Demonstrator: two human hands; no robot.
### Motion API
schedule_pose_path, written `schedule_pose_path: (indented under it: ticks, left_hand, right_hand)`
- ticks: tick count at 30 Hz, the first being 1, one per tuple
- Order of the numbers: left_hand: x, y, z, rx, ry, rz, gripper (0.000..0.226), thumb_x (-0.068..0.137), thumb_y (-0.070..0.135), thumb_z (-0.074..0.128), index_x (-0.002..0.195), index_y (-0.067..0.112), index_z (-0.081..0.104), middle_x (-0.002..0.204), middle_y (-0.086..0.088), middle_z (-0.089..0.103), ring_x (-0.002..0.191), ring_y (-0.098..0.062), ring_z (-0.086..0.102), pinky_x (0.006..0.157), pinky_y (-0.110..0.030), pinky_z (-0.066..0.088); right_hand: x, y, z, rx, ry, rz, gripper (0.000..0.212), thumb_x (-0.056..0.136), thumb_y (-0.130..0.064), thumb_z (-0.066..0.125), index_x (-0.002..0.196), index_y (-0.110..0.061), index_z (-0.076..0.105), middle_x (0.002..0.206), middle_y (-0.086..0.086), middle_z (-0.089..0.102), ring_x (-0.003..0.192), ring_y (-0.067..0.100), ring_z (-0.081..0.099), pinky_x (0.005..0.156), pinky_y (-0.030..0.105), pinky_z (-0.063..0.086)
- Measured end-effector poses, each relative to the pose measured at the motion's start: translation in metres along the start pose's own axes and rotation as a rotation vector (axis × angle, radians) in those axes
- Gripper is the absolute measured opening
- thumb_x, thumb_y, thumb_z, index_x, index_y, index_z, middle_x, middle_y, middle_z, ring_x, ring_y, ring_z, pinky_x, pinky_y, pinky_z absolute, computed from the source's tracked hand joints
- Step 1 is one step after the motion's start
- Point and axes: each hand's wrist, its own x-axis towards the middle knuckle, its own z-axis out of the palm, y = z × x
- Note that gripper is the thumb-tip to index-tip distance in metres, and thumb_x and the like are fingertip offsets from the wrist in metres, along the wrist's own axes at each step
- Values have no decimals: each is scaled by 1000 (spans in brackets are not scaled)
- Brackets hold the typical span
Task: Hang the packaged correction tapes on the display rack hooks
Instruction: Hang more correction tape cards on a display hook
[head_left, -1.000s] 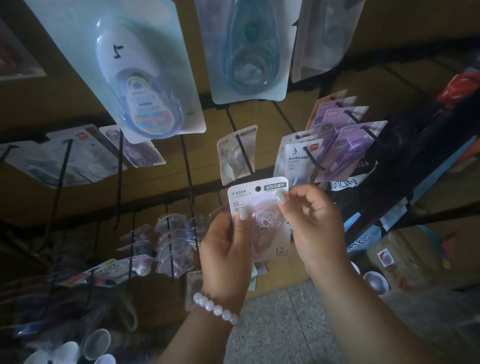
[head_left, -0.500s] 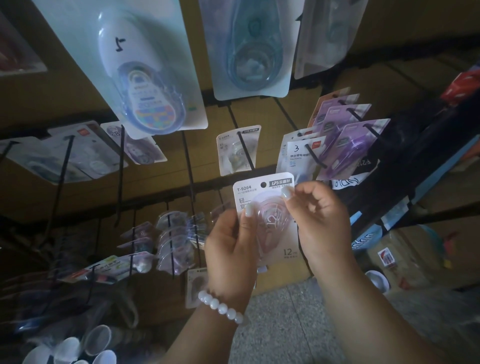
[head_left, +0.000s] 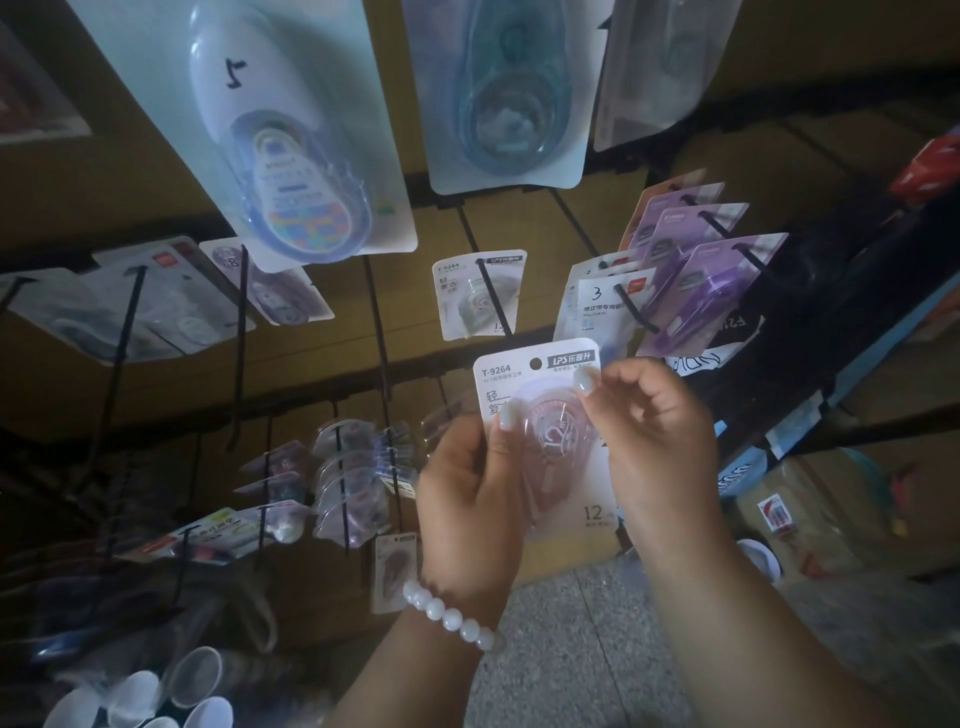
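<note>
One packaged correction tape (head_left: 543, 441) is pinched by two hands, left hand (head_left: 467, 499) and right hand (head_left: 654, 441) | held below one identical pack (head_left: 478, 299) hung on a hook (head_left: 493, 293) | four purple packs (head_left: 711, 280) are hung at right.

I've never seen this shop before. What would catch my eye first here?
First, the two hands in the middle: the left hand and right hand hold up a pink correction tape pack marked T-9264. Just above it a matching pack already hangs on a black hook. Overhead, close to the camera, hangs a big blue blister pack, and at upper right a row of purple packs.
</note>
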Motion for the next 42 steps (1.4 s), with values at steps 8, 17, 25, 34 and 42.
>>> schedule_pose_path:
  ticks: [8,17,25,34,42]
  left_hand:
    - [-4,0,-1,-36,26,-36,43,94,29,55,70,-5,56,53,-1,56,45,-3,47,44,-17,40]
    - [-1,-5,-1,53,32,-54,40,97,28,53,68,0,58,49,-3,58,44,-2,50,46,-19,43]
    - [35,-14,11,161,169,-77,44,93,42,55,69,7,58,58,4,51,50,-7,42,49,-21,36]
    - [85,-7,24,22,322,-276,42,85,47,65,60,19,48,58,6,51,52,-8,46,50,-23,37]
    - [110,-18,31,2,361,-330,44,78,58,67,71,15,62,63,3,60,57,-13,55,61,-26,47]
  right_hand:
    - [-1,-2,1,41,-45,38,12,80,-14,70,72,-16,62,61,-8,62,61,4,56,58,12,45]
    - [3,9,3,-62,-19,25,15,81,-18,71,70,-23,61,60,-12,63,57,-3,55,57,7,44]
    - [31,17,26,-347,44,23,15,83,-32,68,86,-17,66,76,-7,68,73,11,64,65,25,47]
    - [59,17,58,-478,172,-142,27,86,-37,63,86,-10,70,77,2,72,65,11,53,57,26,34]
    - [79,19,70,-489,184,-105,29,87,-37,60,85,-10,69,77,2,70,65,11,47,55,23,21]
